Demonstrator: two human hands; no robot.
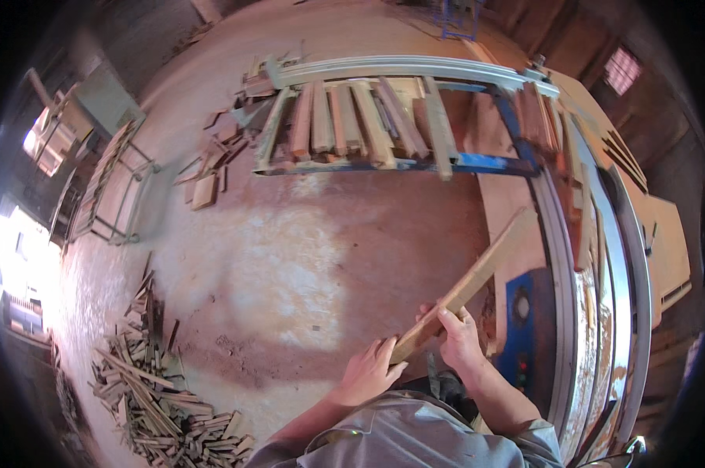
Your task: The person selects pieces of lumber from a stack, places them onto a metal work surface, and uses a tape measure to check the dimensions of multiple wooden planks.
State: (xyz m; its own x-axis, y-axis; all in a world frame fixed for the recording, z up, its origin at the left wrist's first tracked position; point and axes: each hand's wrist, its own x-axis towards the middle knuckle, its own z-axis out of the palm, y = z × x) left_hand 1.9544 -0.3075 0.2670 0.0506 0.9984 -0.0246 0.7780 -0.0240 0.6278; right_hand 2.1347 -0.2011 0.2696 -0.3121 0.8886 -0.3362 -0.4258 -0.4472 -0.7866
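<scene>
A long flat wooden board (482, 263) slants away from my body, its far end up and to the right beside the machine. Around its near end my left hand (371, 370) is closed. My right hand (459, 333) grips the board farther along, with the thumb on top and the fingers curled beneath. To the right of my right hand stands the blue side panel of a sliding table saw (513, 327), with small lit controls low down. The saw's metal sliding rail (554, 245) runs along my right side.
Several wooden strips (361, 123) lie across a blue frame (481, 164) ahead, below an aluminium fence (399, 67). More strips (580, 205) lie on the saw table. An offcut heap (171, 415) covers the floor at lower left; scraps (206, 190) and a wheeled rack (115, 187) stand farther off.
</scene>
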